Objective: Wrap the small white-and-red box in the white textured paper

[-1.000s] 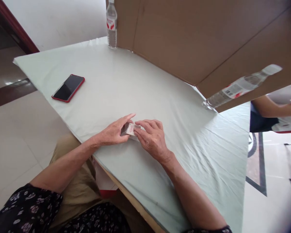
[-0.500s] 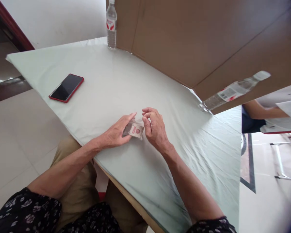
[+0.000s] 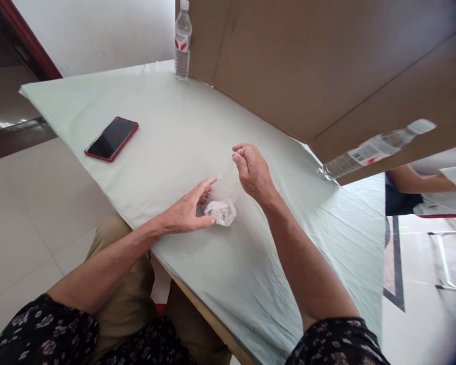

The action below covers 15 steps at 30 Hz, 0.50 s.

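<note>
One spread left hand (image 3: pixel 184 209) touching a clear wrapper (image 3: pixel 225 215), contents blurred, curled right hand (image 3: pixel 254 173), its hold unclear

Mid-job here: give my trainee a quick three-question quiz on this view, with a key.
1. True or false: the phone lies on the pale tablecloth.
2. Multiple choice: whose thumb is nearer the crumpled clear plastic? A) left hand B) right hand
3. Fill in: beside the cardboard panel there are ___ bottles.

Key: 1. True. 2. A. 3. Two.
</note>
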Each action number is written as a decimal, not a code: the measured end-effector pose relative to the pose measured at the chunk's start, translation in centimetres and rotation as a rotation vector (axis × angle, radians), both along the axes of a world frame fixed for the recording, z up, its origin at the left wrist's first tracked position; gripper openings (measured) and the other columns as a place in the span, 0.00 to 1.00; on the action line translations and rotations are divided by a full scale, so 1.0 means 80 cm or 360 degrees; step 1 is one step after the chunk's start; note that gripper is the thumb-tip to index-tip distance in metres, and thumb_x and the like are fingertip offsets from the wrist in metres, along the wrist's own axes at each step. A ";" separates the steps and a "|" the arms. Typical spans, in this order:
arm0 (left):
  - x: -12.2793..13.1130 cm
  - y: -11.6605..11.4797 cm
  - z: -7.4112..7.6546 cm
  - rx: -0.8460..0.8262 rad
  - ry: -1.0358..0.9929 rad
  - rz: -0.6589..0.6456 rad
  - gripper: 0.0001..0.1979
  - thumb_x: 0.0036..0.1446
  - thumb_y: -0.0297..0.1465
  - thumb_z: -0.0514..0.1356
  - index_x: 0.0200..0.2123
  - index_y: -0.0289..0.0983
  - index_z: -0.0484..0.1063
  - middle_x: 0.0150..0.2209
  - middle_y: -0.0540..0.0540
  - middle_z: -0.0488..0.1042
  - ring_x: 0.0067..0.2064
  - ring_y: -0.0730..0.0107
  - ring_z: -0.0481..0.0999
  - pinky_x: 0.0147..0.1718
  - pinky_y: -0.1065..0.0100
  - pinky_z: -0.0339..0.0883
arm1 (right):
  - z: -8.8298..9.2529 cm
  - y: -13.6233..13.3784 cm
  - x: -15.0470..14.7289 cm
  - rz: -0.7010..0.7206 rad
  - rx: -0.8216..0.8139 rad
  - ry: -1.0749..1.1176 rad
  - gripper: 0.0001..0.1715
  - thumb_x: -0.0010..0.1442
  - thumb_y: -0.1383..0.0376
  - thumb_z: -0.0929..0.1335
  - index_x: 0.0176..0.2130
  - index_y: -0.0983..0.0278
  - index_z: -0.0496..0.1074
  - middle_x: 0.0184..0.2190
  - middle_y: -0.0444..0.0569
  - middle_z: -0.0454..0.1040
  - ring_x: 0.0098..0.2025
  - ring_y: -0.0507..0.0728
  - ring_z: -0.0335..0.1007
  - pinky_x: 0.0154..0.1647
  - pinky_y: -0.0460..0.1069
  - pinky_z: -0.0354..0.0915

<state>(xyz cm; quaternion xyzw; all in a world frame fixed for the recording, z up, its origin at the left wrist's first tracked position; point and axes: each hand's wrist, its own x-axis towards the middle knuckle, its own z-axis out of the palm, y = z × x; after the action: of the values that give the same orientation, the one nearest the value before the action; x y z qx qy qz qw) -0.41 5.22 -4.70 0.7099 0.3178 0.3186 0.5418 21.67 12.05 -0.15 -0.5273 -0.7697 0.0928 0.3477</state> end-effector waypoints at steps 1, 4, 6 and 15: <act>-0.001 0.001 0.001 -0.0045 -0.0047 0.0005 0.44 0.54 0.34 0.67 0.70 0.38 0.52 0.64 0.33 0.65 0.61 0.53 0.70 0.62 0.50 0.63 | -0.001 0.008 0.001 -0.0008 -0.0015 0.0026 0.09 0.69 0.63 0.60 0.34 0.59 0.62 0.47 0.56 0.76 0.53 0.61 0.71 0.53 0.57 0.65; -0.004 0.005 0.004 -0.0266 -0.0120 -0.0022 0.34 0.55 0.39 0.67 0.62 0.35 0.63 0.59 0.33 0.70 0.57 0.53 0.73 0.58 0.51 0.67 | -0.001 0.026 0.003 0.0016 -0.0090 0.0195 0.10 0.67 0.62 0.61 0.32 0.59 0.63 0.46 0.54 0.77 0.50 0.59 0.72 0.53 0.56 0.65; -0.006 0.007 0.006 -0.0446 -0.0159 -0.0071 0.33 0.55 0.41 0.67 0.60 0.34 0.65 0.57 0.33 0.72 0.55 0.52 0.74 0.55 0.52 0.69 | -0.001 0.030 0.003 -0.0019 -0.0159 0.0359 0.11 0.66 0.60 0.62 0.31 0.60 0.65 0.43 0.52 0.78 0.47 0.58 0.72 0.52 0.55 0.66; -0.010 0.011 0.013 -0.0671 -0.0299 -0.0062 0.36 0.53 0.39 0.68 0.63 0.32 0.67 0.60 0.34 0.73 0.62 0.46 0.71 0.61 0.49 0.63 | 0.011 -0.079 -0.004 -0.0303 -0.0374 0.0585 0.16 0.61 0.52 0.68 0.29 0.60 0.67 0.23 0.40 0.68 0.25 0.52 0.64 0.31 0.49 0.61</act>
<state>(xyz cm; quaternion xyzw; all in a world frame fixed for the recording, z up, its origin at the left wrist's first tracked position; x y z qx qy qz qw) -1.21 6.07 -3.68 0.5541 0.3119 0.2992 0.7114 21.37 5.71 0.76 -0.6085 -0.6243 0.2429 0.4254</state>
